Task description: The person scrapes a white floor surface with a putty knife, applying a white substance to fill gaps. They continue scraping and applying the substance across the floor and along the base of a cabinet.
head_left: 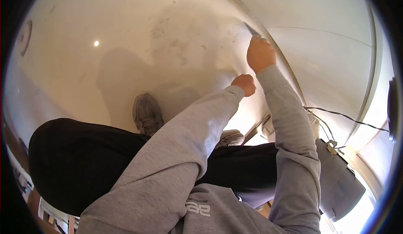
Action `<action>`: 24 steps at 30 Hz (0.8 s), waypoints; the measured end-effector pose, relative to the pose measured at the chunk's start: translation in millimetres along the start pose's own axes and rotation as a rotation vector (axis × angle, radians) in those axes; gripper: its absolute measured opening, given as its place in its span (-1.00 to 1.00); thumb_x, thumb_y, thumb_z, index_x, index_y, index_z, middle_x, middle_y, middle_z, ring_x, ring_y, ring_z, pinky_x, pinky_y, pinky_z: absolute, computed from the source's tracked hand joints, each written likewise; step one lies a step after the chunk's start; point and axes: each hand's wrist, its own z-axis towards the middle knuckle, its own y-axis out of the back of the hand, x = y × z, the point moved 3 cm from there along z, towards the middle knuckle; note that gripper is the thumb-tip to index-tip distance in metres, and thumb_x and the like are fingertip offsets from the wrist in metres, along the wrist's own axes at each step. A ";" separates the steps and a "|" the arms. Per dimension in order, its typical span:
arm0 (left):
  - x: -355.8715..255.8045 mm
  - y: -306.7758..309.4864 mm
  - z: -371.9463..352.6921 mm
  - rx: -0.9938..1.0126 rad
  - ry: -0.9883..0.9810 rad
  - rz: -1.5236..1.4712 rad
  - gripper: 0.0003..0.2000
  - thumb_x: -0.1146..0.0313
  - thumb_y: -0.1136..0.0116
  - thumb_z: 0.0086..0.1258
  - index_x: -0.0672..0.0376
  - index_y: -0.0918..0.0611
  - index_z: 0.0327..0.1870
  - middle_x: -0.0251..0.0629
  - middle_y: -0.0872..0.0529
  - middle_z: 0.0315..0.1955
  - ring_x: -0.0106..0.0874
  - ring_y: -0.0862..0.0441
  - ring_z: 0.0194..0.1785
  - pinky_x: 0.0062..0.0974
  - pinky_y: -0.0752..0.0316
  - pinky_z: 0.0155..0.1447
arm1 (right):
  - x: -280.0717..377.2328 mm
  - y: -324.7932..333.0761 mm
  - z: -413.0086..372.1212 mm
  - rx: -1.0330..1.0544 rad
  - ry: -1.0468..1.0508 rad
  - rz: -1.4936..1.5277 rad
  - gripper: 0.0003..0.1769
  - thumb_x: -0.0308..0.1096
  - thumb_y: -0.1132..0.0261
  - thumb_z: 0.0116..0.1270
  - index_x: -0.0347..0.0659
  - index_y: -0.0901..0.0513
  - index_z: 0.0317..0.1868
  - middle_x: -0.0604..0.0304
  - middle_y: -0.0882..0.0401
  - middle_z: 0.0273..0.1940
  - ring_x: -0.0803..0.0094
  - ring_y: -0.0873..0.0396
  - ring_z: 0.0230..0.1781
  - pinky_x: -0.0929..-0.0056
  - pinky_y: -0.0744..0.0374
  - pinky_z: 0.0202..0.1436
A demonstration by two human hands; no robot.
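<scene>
My right hand (261,54) is wrapped round a tool with a pointed dark blade (251,29), whose tip lies near the strip where the floor meets the white panel. Lower and to the left, my left hand (244,85) is curled into a fist above the pale floor; what it holds, if anything, is hidden. Dark smudges mark the floor (172,45) to the left of the blade.
A white panel (319,57) rises along the right. A black cable (346,117) runs near a grey box-like object (340,183) at the lower right. My shoe (147,113) rests on the floor, and my bent knees fill the lower part.
</scene>
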 end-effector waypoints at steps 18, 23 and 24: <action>-13.1 -87.6 15.2 -0.334 -0.516 -0.227 -0.73 0.16 -0.23 0.31 0.15 -0.74 -0.15 -0.02 -0.75 -0.07 -0.13 -0.69 0.02 -0.23 -0.55 0.15 | 14.2 14.7 -71.4 -0.009 0.229 0.271 -0.72 -0.46 -0.13 0.26 -0.27 -0.56 -0.02 -0.17 -0.64 -0.26 -0.09 -0.69 -0.26 0.06 -0.68 -0.19; -7.7 -74.4 26.4 -0.130 -0.427 -0.061 -0.73 0.19 -0.17 0.30 0.14 -0.73 -0.13 0.00 -0.76 -0.14 -0.11 -0.70 -0.05 -0.20 -0.57 0.09 | -62.1 -11.3 -37.0 -0.059 -0.071 0.158 -0.79 -0.37 -0.13 0.36 -0.28 -0.61 -0.11 -0.05 -0.67 -0.20 0.09 -0.74 -0.24 0.18 -0.71 -0.26; -21.8 -54.7 17.3 0.020 -0.405 0.309 -0.73 0.22 -0.14 0.29 0.16 -0.72 -0.12 0.01 -0.76 -0.19 -0.08 -0.71 -0.08 -0.17 -0.57 0.06 | -73.2 -23.2 -33.8 -0.024 -0.131 0.144 -0.78 -0.37 -0.12 0.38 -0.29 -0.60 -0.08 -0.04 -0.67 -0.17 0.09 -0.74 -0.21 0.19 -0.72 -0.24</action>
